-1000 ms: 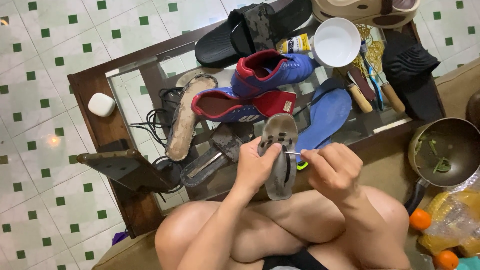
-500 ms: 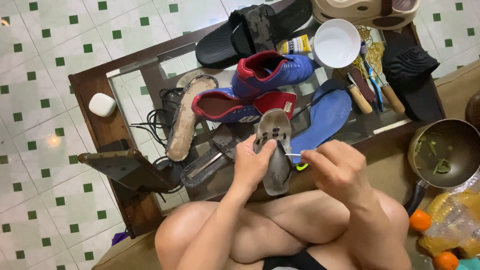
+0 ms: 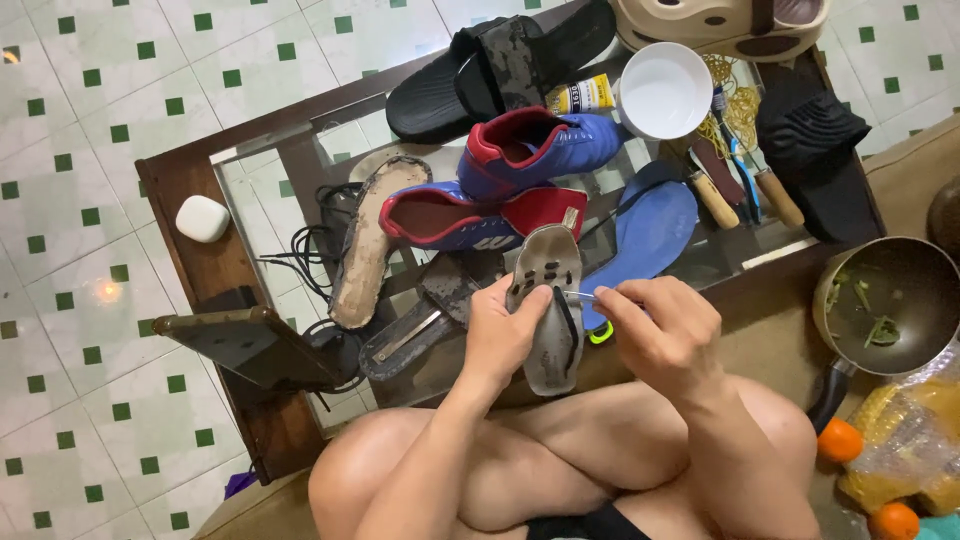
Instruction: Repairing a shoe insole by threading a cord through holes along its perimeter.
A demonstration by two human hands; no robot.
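Two hands over the near edge of a glass-topped table (image 3: 270, 150) with a dark wood frame. I see it crowded: black slide sandal (image 3: 500, 62) at the far edge, two blue-and-red football boots (image 3: 530, 150) mid-table, blue insole (image 3: 650, 225) to their right, worn tan insole (image 3: 368, 240) to their left, white bowl (image 3: 666, 90) behind. Bare glass shows only toward the left end, near a small white case (image 3: 202, 218).

Left hand (image 3: 505, 330) comes up from the crossed legs, forearm angled up-right, fingers clamped around the left edge of a grey sole piece (image 3: 552, 295), thumb on its face. The sole piece stands roughly upright above the near table rim, between both hands, holes showing near its upper end.

Right hand (image 3: 665, 335) sits just beside it, fingers pinched together on a thin tool (image 3: 582, 296) whose tip meets the sole's right edge. Tool type: can't tell.

Metal pan (image 3: 885, 305) sits right of the right hand, oranges (image 3: 840, 440) below it.
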